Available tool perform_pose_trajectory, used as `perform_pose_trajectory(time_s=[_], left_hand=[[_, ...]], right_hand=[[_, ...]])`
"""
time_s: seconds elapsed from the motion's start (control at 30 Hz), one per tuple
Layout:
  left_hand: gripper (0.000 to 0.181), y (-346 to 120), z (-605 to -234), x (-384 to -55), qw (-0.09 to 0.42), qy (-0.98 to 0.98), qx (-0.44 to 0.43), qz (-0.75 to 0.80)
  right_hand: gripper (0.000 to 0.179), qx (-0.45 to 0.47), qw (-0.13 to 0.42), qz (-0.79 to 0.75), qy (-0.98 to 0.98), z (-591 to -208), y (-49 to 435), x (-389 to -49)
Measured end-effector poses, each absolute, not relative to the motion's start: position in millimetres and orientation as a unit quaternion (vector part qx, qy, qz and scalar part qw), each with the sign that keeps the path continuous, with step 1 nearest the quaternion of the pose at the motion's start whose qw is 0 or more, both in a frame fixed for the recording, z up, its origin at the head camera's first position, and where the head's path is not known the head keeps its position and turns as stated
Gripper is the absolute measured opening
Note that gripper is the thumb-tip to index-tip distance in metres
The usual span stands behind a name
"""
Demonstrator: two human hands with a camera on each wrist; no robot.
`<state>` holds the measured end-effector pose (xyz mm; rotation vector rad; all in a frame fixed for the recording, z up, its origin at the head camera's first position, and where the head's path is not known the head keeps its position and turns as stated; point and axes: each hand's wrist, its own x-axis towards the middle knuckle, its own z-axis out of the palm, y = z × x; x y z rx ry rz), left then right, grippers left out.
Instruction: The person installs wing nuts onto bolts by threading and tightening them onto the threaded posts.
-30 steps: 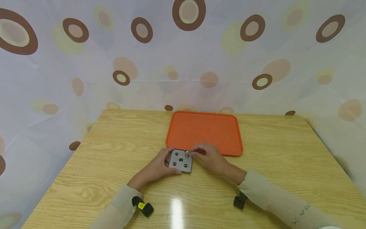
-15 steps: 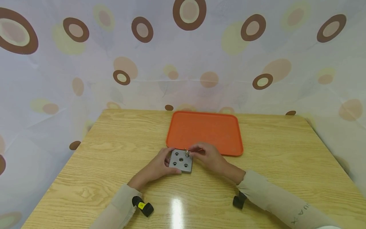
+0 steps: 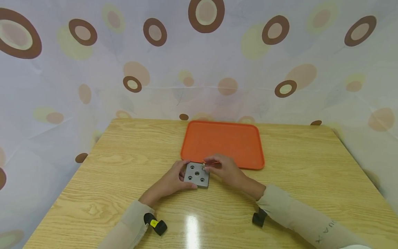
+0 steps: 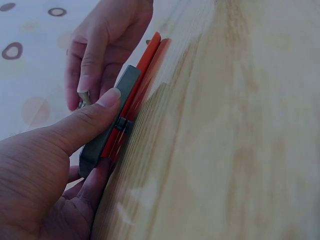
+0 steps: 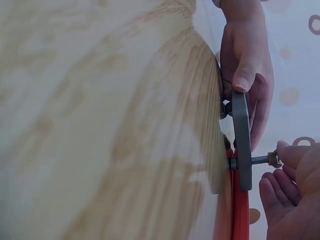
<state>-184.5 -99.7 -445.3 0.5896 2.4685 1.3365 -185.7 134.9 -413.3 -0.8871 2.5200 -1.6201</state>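
A square grey metal plate [image 3: 196,180] with several countersunk holes lies by the tray's front edge. My left hand [image 3: 169,180] grips its left side, thumb on the near edge and fingers at the far edge. A threaded bolt [image 5: 260,160] with a brass-coloured head stands in the plate's far right hole, part of its shank showing above the surface. The thumb and fingertips of my right hand [image 3: 228,172] pinch the bolt's head, mostly covering it in the head view. Small dark feet [image 5: 232,163] show under the plate in the right wrist view.
An orange tray [image 3: 224,141] lies on the wooden table [image 3: 140,145] behind the plate. Black wrist cameras [image 3: 156,224] are strapped to both sleeves. A patterned cloth [image 3: 199,69] hangs behind the table and at both sides.
My right fingertips have shifted slightly left over the bolt's head, which has turned and is more covered now. The left hand and the plate stay where they were.
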Motion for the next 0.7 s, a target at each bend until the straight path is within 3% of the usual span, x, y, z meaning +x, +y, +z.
perform_pose_trajectory(time_s=[0.7], left_hand=[[0.094, -101.1, -450.4, -187.5, 0.136, 0.848, 0.212, 0.467]], right_hand=[[0.032, -0.290, -0.004, -0.510, 0.810, -441.9, 137.7, -202.1]])
